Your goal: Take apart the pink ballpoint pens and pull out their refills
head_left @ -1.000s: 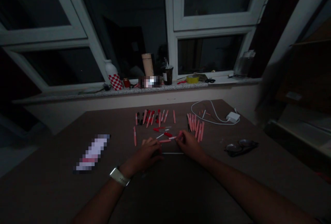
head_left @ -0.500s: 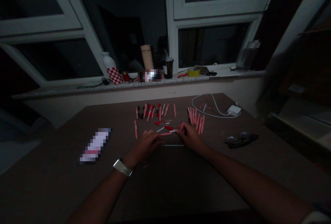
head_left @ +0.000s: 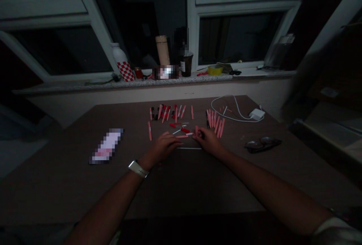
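Both my hands rest on a dark brown table (head_left: 70,177) in dim light. My left hand (head_left: 162,147), with a watch (head_left: 138,169) on the wrist, lies curled beside a pink pen barrel (head_left: 181,136). My right hand (head_left: 208,139) pinches a small pink pen part (head_left: 197,129) at its fingertips. A thin white refill (head_left: 189,148) lies on the table between the two hands. Red caps (head_left: 184,129) and loose parts lie just beyond them.
A row of pink and red pens (head_left: 166,112) lies farther back, a second group of pink pens (head_left: 216,123) to the right. A white charger with cable (head_left: 256,114), dark glasses (head_left: 262,143), and a blurred flat object (head_left: 106,146) are on the table. Bottles and tape stand on the windowsill (head_left: 169,83).
The view has tilted down a little, so everything sits higher in the frame. My hands stay at the same pen parts with barely any movement.
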Available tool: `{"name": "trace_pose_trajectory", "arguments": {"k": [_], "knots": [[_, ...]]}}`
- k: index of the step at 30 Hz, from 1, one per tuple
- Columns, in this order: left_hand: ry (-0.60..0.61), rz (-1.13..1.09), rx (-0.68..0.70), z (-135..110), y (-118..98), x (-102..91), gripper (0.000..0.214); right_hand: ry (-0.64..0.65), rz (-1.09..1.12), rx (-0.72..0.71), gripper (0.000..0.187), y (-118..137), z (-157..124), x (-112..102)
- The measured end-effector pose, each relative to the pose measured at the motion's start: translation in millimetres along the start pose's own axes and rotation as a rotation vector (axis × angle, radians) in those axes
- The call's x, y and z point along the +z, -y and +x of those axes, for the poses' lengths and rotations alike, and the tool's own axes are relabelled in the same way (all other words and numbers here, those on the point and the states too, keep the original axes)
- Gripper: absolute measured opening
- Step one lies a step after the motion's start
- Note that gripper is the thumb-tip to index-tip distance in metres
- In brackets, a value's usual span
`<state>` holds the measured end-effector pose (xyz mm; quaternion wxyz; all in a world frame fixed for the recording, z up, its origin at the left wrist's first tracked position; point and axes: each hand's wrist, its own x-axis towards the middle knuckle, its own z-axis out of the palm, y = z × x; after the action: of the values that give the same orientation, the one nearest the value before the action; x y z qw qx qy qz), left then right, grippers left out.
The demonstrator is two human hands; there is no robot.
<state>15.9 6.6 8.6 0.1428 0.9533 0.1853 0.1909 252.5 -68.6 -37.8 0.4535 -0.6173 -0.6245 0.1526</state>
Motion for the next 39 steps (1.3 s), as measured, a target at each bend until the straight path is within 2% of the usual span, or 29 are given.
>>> {"name": "trace_pose_trajectory", "arguments": {"k": [5,8,10,16,20,25,34,39], "knots": [[-0.068,0.000,-0.090,1.7,4.2,3.6,0.022,0.002,-0.009,0.000,0.013,-3.6,-0.8,2.4],[-0.123,-0.016,-0.177,4.1,6.0,1.4,0.022,0.005,-0.027,-0.004,0.012,-6.7,-0.4,4.5],[-0.135,0.004,-0.187,7.5,6.9,-2.1,0.022,0.005,-0.032,-0.020,0.012,-8.3,0.0,5.5],[-0.096,0.119,-0.108,30.7,16.0,-8.2,0.017,0.004,-0.039,-0.013,0.013,-8.0,0.0,4.9],[-0.099,0.128,-0.088,53.1,31.1,0.4,0.013,0.018,-0.005,-0.023,0.016,-5.7,-0.4,3.9],[-0.034,0.169,-0.088,72.1,43.1,12.6,0.011,-0.005,-0.006,-0.032,0.016,-5.2,-0.5,5.3],[0.010,0.226,0.001,77.8,38.5,8.7,0.004,-0.016,-0.019,-0.034,0.016,-8.2,0.8,8.3],[-0.059,0.240,0.028,76.3,34.9,2.0,0.005,-0.019,-0.019,-0.045,0.016,-7.9,1.3,8.7]]}}
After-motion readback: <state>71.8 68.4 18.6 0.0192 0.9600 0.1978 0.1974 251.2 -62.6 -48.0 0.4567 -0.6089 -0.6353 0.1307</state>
